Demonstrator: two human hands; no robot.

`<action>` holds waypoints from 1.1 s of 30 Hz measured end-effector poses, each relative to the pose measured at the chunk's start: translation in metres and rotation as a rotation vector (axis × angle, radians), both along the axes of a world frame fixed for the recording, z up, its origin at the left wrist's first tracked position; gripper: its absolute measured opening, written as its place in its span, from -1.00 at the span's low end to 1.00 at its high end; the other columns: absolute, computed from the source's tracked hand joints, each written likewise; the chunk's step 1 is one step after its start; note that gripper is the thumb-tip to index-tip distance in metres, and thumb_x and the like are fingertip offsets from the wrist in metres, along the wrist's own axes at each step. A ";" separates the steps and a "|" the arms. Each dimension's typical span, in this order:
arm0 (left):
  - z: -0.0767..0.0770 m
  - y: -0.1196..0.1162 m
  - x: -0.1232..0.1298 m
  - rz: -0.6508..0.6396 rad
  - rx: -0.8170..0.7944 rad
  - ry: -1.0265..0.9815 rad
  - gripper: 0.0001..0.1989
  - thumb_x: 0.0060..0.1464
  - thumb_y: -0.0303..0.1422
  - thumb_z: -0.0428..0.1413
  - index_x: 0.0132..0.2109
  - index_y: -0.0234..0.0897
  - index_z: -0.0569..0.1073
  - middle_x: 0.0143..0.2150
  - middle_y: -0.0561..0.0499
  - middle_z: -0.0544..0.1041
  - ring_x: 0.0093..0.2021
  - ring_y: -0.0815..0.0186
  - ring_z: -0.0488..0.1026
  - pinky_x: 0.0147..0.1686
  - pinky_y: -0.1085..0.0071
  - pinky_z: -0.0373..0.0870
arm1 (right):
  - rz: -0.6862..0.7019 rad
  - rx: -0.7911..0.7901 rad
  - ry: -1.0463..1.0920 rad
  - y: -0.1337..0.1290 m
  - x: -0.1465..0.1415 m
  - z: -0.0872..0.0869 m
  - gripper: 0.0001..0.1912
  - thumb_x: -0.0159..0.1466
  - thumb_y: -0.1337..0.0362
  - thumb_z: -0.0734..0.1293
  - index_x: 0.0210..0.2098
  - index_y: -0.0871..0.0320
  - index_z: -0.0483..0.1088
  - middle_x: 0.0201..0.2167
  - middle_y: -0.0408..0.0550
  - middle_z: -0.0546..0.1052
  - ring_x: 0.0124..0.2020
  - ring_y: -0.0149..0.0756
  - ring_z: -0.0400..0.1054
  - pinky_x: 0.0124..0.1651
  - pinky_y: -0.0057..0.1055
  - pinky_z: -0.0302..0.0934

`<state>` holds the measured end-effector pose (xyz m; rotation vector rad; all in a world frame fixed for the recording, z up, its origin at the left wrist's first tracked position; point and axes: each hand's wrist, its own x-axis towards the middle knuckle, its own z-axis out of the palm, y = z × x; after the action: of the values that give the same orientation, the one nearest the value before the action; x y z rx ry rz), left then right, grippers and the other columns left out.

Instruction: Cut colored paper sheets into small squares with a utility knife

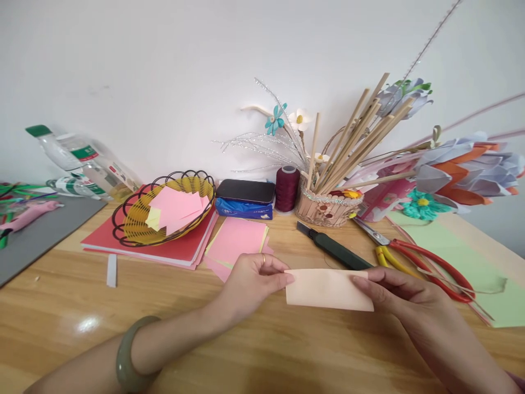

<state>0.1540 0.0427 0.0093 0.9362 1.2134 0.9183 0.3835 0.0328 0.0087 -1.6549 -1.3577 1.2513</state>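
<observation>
A pale peach rectangle of paper (328, 290) is held level above the wooden table, stretched between both hands. My left hand (254, 284) pinches its left end between thumb and fingers; a ring and a green bangle show on that arm. At the opposite end, my right hand (404, 293) grips the upper right corner, thumb on the near face. Just behind the left hand lie pink and yellow paper squares (238, 239). A dark-handled utility knife (338, 250) rests behind the paper, its handle end partly hidden by the right hand.
Red-and-yellow-handled scissors (435, 268) lie at right on green paper (463, 257). A yellow woven basket (135, 219) of paper pieces sits on red sheets (102, 235). Behind stand a phone (246, 191), maroon thread spool (287, 190), and stick-filled pot (324, 210). Plastic bottles (82, 158) lean left.
</observation>
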 end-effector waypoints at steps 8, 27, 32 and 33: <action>0.000 0.000 0.000 0.029 0.021 -0.014 -0.90 -0.30 -0.50 0.29 -0.56 -0.33 0.49 -0.55 0.10 0.51 -0.49 0.40 0.41 -0.39 0.50 0.33 | -0.078 0.035 0.016 -0.007 -0.012 0.009 -0.71 -0.02 -0.07 0.40 -0.47 -0.01 0.53 -0.47 -0.15 0.54 -0.41 -0.32 0.36 -0.41 -0.52 0.22; -0.003 0.001 -0.007 -0.058 0.163 0.078 -0.86 -0.25 -0.33 0.29 -0.51 -0.32 0.55 -0.50 0.01 0.55 -0.45 0.34 0.42 -0.35 0.44 0.36 | 0.029 0.155 -0.032 0.000 -0.003 0.008 -0.75 -0.05 -0.03 0.43 -0.53 0.00 0.52 -0.50 -0.15 0.53 -0.44 -0.34 0.34 -0.42 -0.55 0.24; -0.006 0.001 -0.008 -0.091 0.298 0.048 -0.92 -0.18 -0.39 0.26 -0.52 -0.31 0.55 -0.48 0.00 0.51 -0.42 0.34 0.40 -0.35 0.44 0.34 | 0.025 0.162 -0.035 -0.001 -0.004 0.010 -0.75 0.00 -0.03 0.41 -0.52 0.00 0.51 -0.50 -0.15 0.51 -0.43 -0.32 0.34 -0.42 -0.50 0.24; -0.007 0.002 -0.009 -0.093 0.353 0.061 -0.92 -0.16 -0.39 0.26 -0.52 -0.30 0.55 -0.48 0.00 0.50 -0.41 0.34 0.40 -0.34 0.44 0.34 | 0.049 0.174 -0.049 -0.001 -0.004 0.010 -0.76 0.02 -0.02 0.40 -0.53 0.01 0.51 -0.50 -0.14 0.50 -0.43 -0.31 0.34 -0.42 -0.49 0.25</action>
<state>0.1450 0.0450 0.0027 1.2991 1.0659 1.0550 0.3795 0.0318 0.0183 -1.5491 -1.5009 1.0928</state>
